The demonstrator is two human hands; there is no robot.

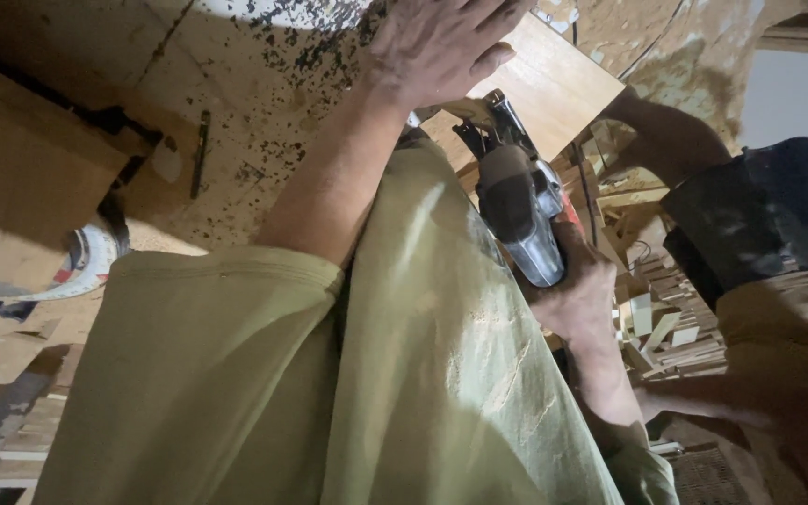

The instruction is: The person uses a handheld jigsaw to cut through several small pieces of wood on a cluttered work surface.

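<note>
My left hand (441, 42) lies flat with its fingers spread on a pale wooden board (558, 84) at the top of the view. My right hand (580, 299) grips the handle of a grey and black power nailer (518, 201). The nailer's nose points up at the board's near edge, just below my left hand. My olive-green shirt (348, 374) fills the lower middle and hides what lies beneath my arms.
A speckled, paint-spattered surface (264, 103) with a dark pencil (200, 150) lies to the left. A wooden panel (21, 159) sits at the far left. A pile of small wood offcuts (670, 327) and a black bin-like object (759, 215) are on the right.
</note>
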